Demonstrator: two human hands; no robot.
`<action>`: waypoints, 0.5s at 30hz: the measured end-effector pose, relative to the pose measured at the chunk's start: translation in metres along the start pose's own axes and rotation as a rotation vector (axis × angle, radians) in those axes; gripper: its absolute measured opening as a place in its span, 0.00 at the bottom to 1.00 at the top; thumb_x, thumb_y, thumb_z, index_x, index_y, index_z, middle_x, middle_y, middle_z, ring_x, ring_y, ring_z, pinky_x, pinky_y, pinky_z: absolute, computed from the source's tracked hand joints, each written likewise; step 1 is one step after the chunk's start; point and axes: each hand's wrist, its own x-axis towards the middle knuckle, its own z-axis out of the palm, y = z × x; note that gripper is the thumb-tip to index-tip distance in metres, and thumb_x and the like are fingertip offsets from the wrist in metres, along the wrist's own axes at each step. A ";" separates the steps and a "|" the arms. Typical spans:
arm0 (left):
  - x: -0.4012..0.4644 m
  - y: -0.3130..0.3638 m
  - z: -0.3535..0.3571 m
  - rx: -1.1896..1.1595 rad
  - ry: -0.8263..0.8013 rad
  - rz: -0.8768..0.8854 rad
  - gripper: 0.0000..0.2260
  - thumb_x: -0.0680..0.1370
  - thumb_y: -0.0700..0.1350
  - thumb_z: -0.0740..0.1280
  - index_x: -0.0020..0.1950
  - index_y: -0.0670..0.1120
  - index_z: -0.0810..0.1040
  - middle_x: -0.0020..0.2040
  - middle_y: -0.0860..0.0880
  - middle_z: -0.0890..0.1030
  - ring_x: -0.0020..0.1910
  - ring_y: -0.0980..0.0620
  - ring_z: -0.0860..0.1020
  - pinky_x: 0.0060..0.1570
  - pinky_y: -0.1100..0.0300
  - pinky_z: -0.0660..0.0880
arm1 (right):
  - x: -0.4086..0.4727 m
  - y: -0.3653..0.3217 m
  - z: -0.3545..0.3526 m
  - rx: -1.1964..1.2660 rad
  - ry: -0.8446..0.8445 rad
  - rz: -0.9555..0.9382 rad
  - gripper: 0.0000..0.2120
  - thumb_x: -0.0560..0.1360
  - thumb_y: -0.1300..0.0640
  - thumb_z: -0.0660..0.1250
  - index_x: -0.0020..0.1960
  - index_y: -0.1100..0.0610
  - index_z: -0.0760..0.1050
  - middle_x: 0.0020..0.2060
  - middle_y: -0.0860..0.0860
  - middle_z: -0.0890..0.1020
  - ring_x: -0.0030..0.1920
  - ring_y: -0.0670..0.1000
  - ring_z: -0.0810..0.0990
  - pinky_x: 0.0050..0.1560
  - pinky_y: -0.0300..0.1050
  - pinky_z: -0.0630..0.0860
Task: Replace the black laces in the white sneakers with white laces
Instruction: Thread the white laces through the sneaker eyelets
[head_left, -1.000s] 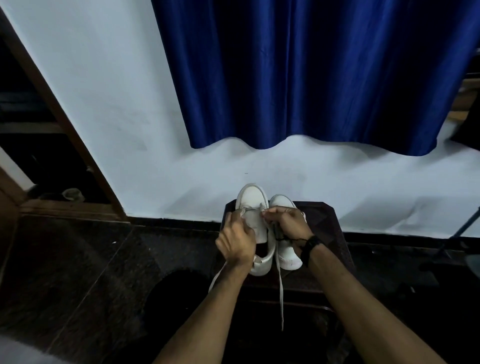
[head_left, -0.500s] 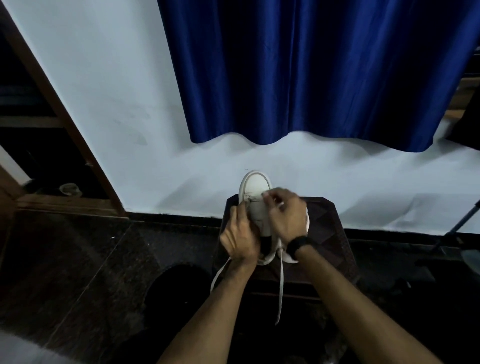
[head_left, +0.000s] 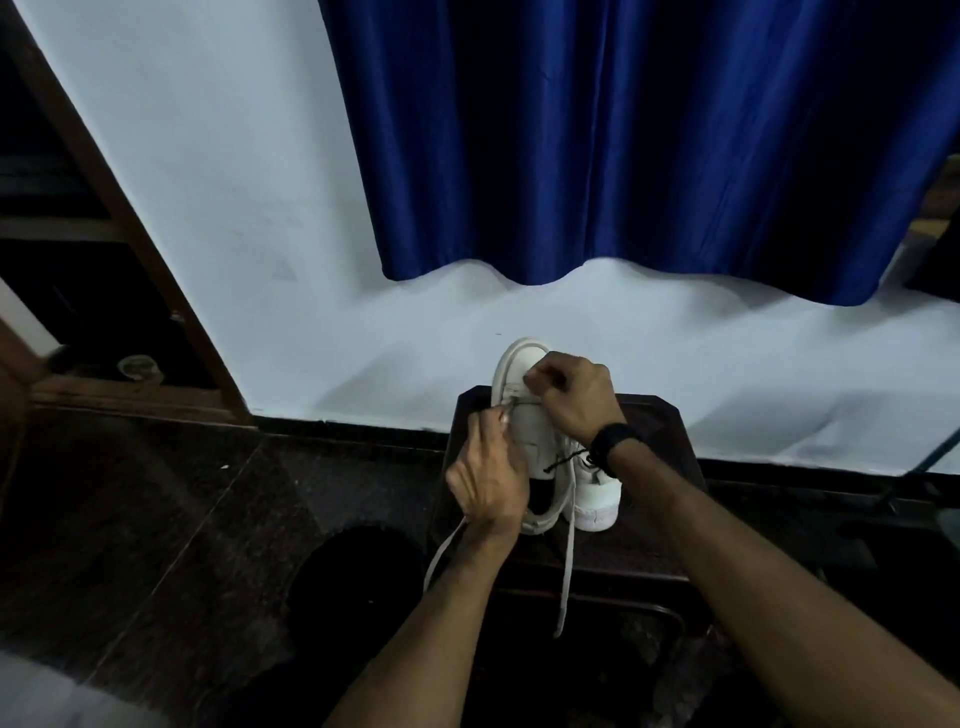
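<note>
Nearest, two ends of the white lace (head_left: 567, 561) hang off the stool (head_left: 660, 519). The left hand (head_left: 485, 480) pinches the lace at the sneaker (head_left: 524, 410), whose long axis runs near to far. The right hand (head_left: 574, 397), curled, grips near the toe. Beyond: black lace (head_left: 563, 460), wall (head_left: 234, 182), curtain (head_left: 623, 135).

Ahead of you a blue curtain (head_left: 639, 140) hangs over a pale wall (head_left: 218, 197), its wavy hem well above the floor. A dark stool (head_left: 654, 431) stands near that wall on the dark speckled floor (head_left: 156, 519). Far left you have a brown wooden door frame (head_left: 119, 208).
</note>
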 end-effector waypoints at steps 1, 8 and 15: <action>0.001 0.000 0.000 0.009 -0.009 0.001 0.14 0.83 0.51 0.55 0.51 0.47 0.79 0.44 0.50 0.81 0.35 0.46 0.80 0.26 0.54 0.69 | 0.001 0.000 0.001 -0.051 -0.002 -0.022 0.04 0.74 0.55 0.69 0.43 0.53 0.82 0.38 0.49 0.84 0.42 0.50 0.80 0.43 0.36 0.69; 0.001 -0.002 0.003 0.027 -0.031 -0.021 0.11 0.83 0.50 0.57 0.52 0.48 0.78 0.44 0.50 0.81 0.34 0.45 0.80 0.25 0.53 0.71 | 0.015 -0.009 -0.013 -0.355 -0.054 -0.088 0.06 0.69 0.57 0.69 0.43 0.51 0.84 0.41 0.54 0.84 0.45 0.56 0.80 0.47 0.43 0.77; 0.003 0.002 0.004 0.034 -0.018 0.015 0.09 0.82 0.48 0.60 0.50 0.49 0.79 0.43 0.50 0.80 0.34 0.48 0.79 0.25 0.55 0.69 | 0.021 -0.004 -0.019 -0.507 -0.347 -0.243 0.09 0.72 0.60 0.66 0.46 0.53 0.84 0.47 0.55 0.84 0.48 0.57 0.81 0.49 0.45 0.77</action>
